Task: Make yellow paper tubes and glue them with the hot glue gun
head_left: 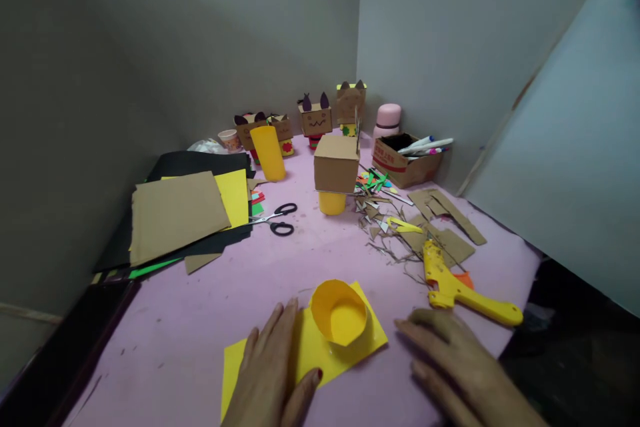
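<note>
My left hand [273, 363] lies flat with fingers stretched out on a sheet of yellow paper [235, 363]. A short yellow paper cylinder [340, 312] stands upright on the right part of that sheet, its open top facing me. To the right, apart from the sheet, my right hand [455, 360] is slightly blurred. Its fingers are loosely bent and apart, with nothing between them. Just beyond that hand rests a yellow glue gun [460, 292]. Farther back, a cardboard box [336, 165] sits on a yellow paper base [332, 203].
Black-handled scissors [280, 217] lie left of centre. Sheets of cardboard [177, 217] and black paper cover the left side. Cardboard scraps [443, 240] spread on the right. Cardboard cat figures [316, 120], a yellow tube [270, 153], a pen box [407, 163] and a pink bottle [388, 119] stand behind.
</note>
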{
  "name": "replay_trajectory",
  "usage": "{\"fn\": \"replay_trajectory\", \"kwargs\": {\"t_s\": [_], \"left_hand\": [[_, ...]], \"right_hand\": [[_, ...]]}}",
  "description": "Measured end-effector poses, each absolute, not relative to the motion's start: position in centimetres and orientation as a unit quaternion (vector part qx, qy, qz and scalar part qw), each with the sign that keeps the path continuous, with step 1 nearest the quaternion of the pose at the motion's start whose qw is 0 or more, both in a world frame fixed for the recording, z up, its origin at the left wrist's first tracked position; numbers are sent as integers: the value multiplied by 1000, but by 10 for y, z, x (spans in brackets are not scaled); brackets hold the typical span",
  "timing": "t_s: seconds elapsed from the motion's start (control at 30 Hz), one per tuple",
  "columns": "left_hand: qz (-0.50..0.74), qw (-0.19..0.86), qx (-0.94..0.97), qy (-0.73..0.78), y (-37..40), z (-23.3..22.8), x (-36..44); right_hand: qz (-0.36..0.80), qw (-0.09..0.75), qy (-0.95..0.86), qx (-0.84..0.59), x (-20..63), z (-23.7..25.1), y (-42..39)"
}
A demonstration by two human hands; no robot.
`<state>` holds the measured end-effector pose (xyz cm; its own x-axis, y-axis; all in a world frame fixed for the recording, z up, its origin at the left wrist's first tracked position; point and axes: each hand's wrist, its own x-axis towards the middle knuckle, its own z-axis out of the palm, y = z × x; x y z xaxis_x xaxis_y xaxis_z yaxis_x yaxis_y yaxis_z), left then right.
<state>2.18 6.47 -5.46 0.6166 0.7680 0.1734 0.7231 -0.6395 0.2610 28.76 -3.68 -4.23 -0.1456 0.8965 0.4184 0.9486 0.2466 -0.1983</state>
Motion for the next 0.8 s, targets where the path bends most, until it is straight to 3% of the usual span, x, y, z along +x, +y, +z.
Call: {"fn": "replay_trajectory", "kwargs": {"t_s": [0.2, 0.33, 0.53, 0.67, 0.8], "left_hand": [[216, 153, 859, 438, 60, -56, 22], [259, 359, 756, 483, 62, -38, 19], [457, 644, 405, 461, 75, -13, 16], [502, 718, 216, 431, 76, 3, 14], [498, 752, 201, 383, 71, 15, 15]], "right_hand": [[-73, 187, -783, -589, 269, -54, -27], [-121, 190, -792, -567, 270, -57, -27], [-144, 168, -791, -570, 272, -66, -29], [-150, 156, -792, -571, 274, -71, -31], [-149, 151, -792, -572, 274, -68, -30]]}}
